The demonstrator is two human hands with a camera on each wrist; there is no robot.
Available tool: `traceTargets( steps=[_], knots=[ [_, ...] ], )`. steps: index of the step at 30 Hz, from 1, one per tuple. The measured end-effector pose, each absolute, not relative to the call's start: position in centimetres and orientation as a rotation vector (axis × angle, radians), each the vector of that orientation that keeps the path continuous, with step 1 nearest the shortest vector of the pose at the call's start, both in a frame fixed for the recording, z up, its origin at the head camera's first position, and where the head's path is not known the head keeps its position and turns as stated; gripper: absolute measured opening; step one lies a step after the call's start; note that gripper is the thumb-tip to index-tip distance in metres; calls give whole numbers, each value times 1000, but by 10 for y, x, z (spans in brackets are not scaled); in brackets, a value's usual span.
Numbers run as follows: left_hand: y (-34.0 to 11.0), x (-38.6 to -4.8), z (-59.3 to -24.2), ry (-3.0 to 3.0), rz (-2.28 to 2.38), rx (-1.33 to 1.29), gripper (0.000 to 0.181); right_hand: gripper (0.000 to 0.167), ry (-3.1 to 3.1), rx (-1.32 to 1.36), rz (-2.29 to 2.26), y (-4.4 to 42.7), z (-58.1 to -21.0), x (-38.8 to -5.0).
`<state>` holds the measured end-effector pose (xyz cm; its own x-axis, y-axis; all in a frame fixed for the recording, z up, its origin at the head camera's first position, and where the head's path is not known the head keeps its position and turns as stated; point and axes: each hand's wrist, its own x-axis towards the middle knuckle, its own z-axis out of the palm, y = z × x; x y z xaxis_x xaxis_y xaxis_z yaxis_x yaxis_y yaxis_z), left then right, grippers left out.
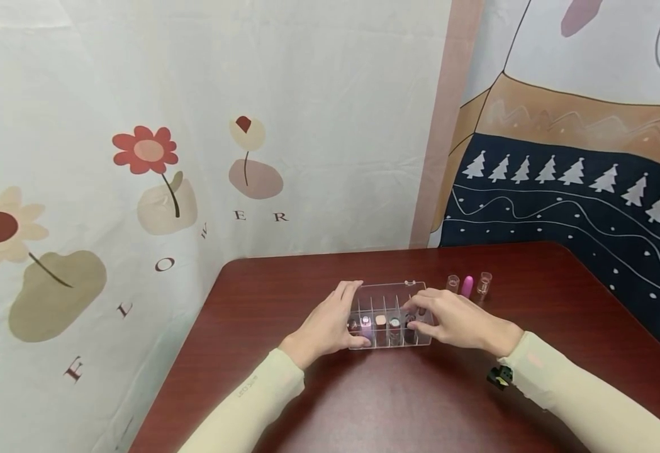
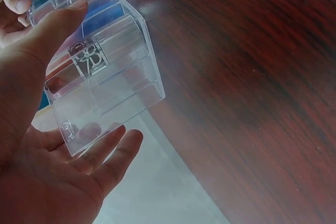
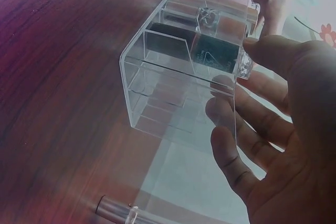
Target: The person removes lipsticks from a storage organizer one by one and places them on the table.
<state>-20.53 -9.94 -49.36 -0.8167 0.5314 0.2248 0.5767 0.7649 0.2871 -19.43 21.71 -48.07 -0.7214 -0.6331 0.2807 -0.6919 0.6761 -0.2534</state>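
Observation:
A clear compartmented organizer [image 1: 384,347] stands on the table, with several small tubes in its front row. My left hand [image 1: 325,324] holds its left end, thumb at the front and fingers behind. At the right end, my right hand [image 1: 458,318] has its thumb by a dark tube [image 3: 215,53] and curled fingers around the organizer's side. That dark tube lies within a compartment in the right wrist view, its clear faceted end beside my thumb. A purple tube [image 1: 366,328] stands near my left thumb. The organizer's outermost compartment [image 3: 178,98] holds nothing visible.
Behind my right hand stand a clear cylinder [image 1: 452,282], a magenta tube [image 1: 467,286] and another clear cylinder [image 1: 484,283]. The dark red table [image 1: 273,283] reaches back to a curtain printed with flowers [image 1: 335,126]. A patterned dark blue cloth [image 1: 533,233] hangs at the right.

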Motion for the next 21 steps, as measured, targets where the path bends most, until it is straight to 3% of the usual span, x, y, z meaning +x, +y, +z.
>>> traceTargets(
  steps=[21],
  knots=[
    [-102,-205,-497,-2803,-502,-905,129,21,-2682,1122,552,216,-480,-193]
  ],
)
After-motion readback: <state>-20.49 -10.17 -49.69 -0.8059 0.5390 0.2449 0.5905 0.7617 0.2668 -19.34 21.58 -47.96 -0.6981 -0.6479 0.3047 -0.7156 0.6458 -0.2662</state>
